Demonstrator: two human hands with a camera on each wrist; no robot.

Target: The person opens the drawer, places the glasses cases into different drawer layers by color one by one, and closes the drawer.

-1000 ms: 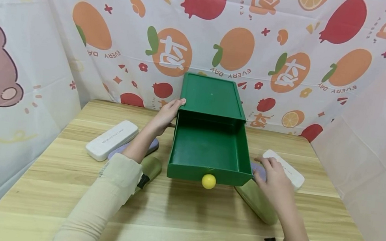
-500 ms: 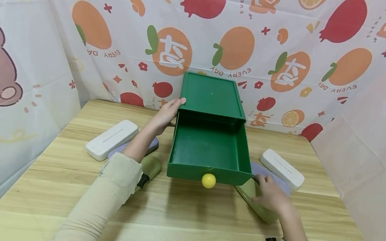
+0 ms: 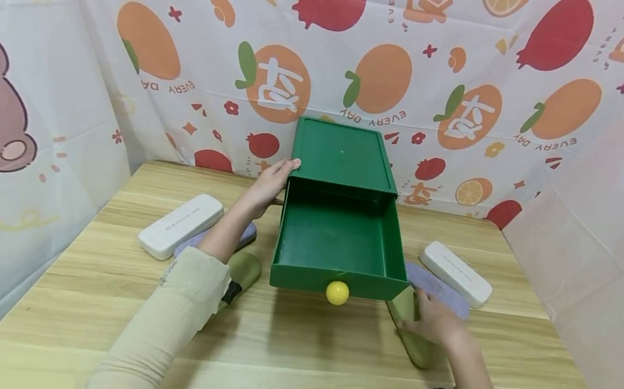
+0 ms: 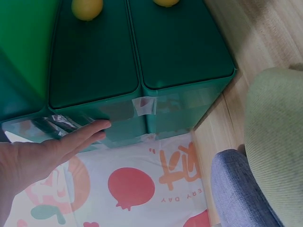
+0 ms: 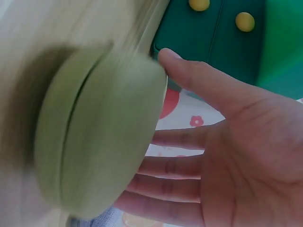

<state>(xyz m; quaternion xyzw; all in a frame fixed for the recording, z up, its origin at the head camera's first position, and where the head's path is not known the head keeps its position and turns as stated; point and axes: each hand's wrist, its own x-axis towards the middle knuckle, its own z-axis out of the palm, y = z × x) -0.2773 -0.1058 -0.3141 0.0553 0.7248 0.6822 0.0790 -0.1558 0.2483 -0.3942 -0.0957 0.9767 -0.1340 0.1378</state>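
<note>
A green drawer cabinet [image 3: 342, 153] stands at the back middle, its top drawer [image 3: 336, 236] pulled out with a bare floor and a yellow knob [image 3: 337, 293]. My left hand [image 3: 269, 189] rests against the cabinet's left side; in the left wrist view its straight fingers [image 4: 85, 135] touch the side near the taped edge. Right of the drawer, my right hand [image 3: 439, 321] holds an olive-green glasses case [image 3: 416, 347] between thumb and fingers. The right wrist view shows that case [image 5: 109, 127] blurred, a seam along it, with the fingers partly behind it.
To the right lie a purple glasses case [image 3: 440, 290] and a white one [image 3: 456, 274]. On the left are another white case [image 3: 181, 226], a purple one [image 3: 246, 236] and an olive-green one [image 3: 245, 270], partly behind the left arm. A printed cloth hangs behind the table [image 3: 314, 374].
My right hand has come down onto the right olive-green glasses case and taken hold of it. The case has turned slightly, its near end shifting left. The left hand stays put.
</note>
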